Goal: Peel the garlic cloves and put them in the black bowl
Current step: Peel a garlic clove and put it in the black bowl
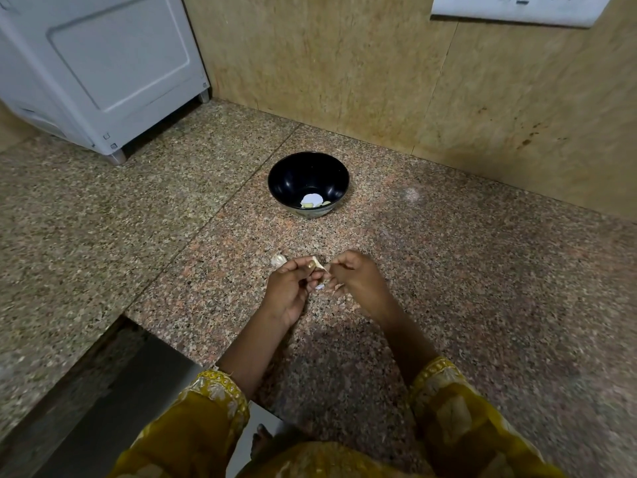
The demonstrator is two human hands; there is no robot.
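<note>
A black bowl stands on the speckled granite counter, with a few pale peeled garlic cloves at its bottom. Nearer to me, my left hand pinches a garlic clove between thumb and fingers. My right hand is right beside it, its fingertips pinching the clove's papery skin. An unpeeled garlic clove lies on the counter just past my left hand. Small scraps of skin lie under my fingers.
A white appliance stands at the back left on short feet. A tan stone wall runs behind the bowl. The counter's front edge drops off at the left beside my left arm.
</note>
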